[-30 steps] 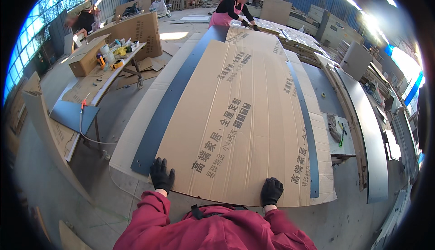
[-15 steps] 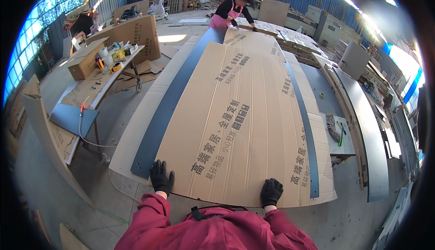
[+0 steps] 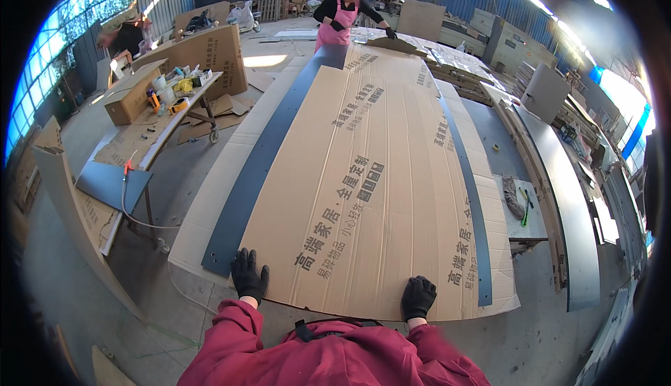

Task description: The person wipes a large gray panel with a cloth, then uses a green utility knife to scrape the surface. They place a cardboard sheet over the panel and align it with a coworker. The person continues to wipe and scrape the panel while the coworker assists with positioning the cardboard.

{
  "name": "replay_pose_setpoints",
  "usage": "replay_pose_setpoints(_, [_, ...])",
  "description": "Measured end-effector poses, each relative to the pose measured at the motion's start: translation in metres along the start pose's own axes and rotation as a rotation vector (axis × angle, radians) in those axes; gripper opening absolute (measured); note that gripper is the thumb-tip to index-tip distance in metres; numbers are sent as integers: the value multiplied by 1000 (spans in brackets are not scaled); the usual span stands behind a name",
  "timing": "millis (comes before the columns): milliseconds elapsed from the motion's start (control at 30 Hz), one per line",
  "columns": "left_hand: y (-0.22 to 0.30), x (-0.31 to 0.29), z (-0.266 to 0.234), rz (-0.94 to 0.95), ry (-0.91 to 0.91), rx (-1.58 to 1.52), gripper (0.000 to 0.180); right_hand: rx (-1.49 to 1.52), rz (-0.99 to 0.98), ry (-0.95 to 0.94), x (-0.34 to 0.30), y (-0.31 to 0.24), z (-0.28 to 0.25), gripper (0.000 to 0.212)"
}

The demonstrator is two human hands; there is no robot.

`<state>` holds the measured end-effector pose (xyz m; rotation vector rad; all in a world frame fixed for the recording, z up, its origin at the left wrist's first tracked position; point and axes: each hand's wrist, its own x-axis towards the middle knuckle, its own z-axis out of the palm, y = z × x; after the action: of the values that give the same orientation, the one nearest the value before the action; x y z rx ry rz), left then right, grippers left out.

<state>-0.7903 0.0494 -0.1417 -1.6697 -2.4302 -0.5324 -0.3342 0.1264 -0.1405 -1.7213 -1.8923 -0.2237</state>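
Note:
A large brown cardboard sheet point(image 3: 391, 197) with dark print stretches away from me, lying over dark blue-grey panels point(image 3: 237, 211) whose edges show on both sides. On its near left corner rests my left hand point(image 3: 249, 275), black-gloved, with fingers spread and thumb apart. My right hand point(image 3: 419, 297), gloved alike, presses on the near edge further right; its fingers look slightly bent, with nothing visible in them. More pale cardboard point(image 3: 199, 229) lies under the panels. At the far end stands a person in a pink apron point(image 3: 334, 33), one hand on a raised cardboard flap point(image 3: 393, 45).
To the left, a wheeled workbench point(image 3: 157, 134) carries tubs and tools, with an air hose point(image 3: 124, 194) hanging over it. Long panels point(image 3: 559, 197) lie along the right, near a small board with green-handled tools point(image 3: 526, 208). Another person point(image 3: 126, 40) bends at the back left.
The far person has straightened up from leaning over the sheet and moved one hand back to the apron. A cardboard flap is now raised there. A second person appears back left. My hands stay put.

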Motion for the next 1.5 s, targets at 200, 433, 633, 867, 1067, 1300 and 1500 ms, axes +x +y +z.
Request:
replay_pose_setpoints(200, [0,0,0,3,0,-8,63,15,-3,6,-1,1,0,8])
replay_pose_setpoints(433, [1,1,-3,0,-10,-18,63,23,-7,6,0,0,-2,8])
replay_pose_setpoints(633, [2,1,-4,-10,-26,-19,63,5,3,5,1,-2,-4,8])
replay_pose_setpoints(867, [2,0,-3,-21,-37,1,63,-9,-11,14,1,-1,-2,7])
replay_pose_setpoints(1067, [1,0,-2,-15,-32,-18,63,-21,-5,9,0,-1,-2,7])
replay_pose_setpoints(1300, [2,0,-3,-9,-26,13,63,-1,6,16,1,-2,-2,8])
replay_pose_setpoints(1500, [2,1,-4,-12,-25,13,63,8,3,12,2,-4,-6,8])
